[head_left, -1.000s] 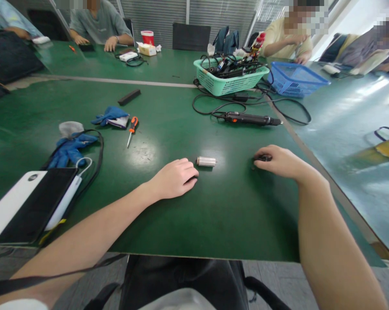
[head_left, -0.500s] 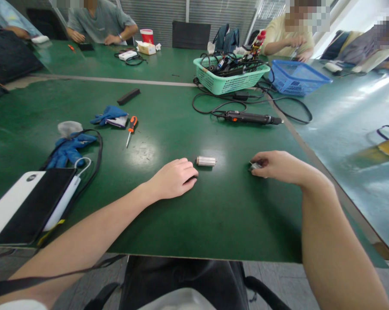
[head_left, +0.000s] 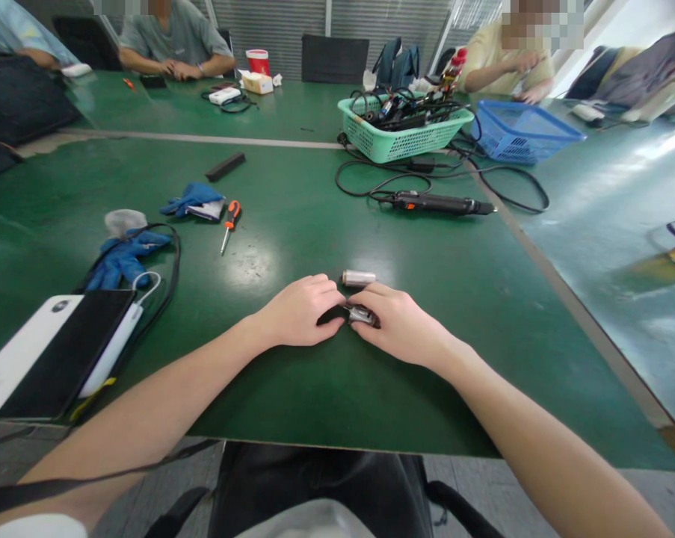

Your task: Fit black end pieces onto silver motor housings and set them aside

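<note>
My right hand [head_left: 398, 321] is closed on a small shiny metal part [head_left: 362, 314], thumb below and fingers above it. Part of the piece is hidden by my fingers. My left hand [head_left: 305, 311] rests on the table facing it, fingers curved and thumb apart, its fingertips at the metal part's left end. I see nothing held in it, though its palm side is in shadow. Just beyond both hands lies a short silver cylinder [head_left: 358, 279] on its side.
On the green table [head_left: 292, 396] lie an orange-handled screwdriver [head_left: 231, 224], blue gloves [head_left: 125, 258], a black electric screwdriver [head_left: 438, 203] with its cable, and a phone [head_left: 62, 351]. Farther back stand a green basket [head_left: 407, 142] of tools and a blue basket [head_left: 531, 138]. Other people sit across the table.
My right hand has moved left with the metal part, from well right of the cylinder to beside my left hand. My left hand and the cylinder have stayed about where they were.
</note>
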The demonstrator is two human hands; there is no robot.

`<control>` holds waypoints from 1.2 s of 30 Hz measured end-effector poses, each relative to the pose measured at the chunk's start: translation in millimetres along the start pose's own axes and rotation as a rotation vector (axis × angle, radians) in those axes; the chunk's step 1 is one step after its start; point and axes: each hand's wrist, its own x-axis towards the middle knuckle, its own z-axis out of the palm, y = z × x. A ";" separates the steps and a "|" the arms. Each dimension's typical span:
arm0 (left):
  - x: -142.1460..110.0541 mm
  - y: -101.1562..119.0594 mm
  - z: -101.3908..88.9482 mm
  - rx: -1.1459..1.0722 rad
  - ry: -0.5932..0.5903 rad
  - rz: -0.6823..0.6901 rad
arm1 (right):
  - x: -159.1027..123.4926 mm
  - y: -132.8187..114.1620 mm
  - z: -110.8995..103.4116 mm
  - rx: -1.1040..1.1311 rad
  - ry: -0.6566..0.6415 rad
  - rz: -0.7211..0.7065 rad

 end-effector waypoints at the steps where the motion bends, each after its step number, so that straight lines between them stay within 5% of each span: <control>1: 0.0 0.3 -0.3 -0.008 0.000 0.006 | -0.2 -0.3 0.3 0.014 0.010 0.001; 10: -2.5 -1.0 1.6 -0.010 0.008 -0.046 | -2.6 3.4 -6.4 0.000 -0.005 0.052; 36: -2.7 0.2 6.0 0.026 0.094 0.086 | 0.5 1.9 6.2 0.029 0.108 0.009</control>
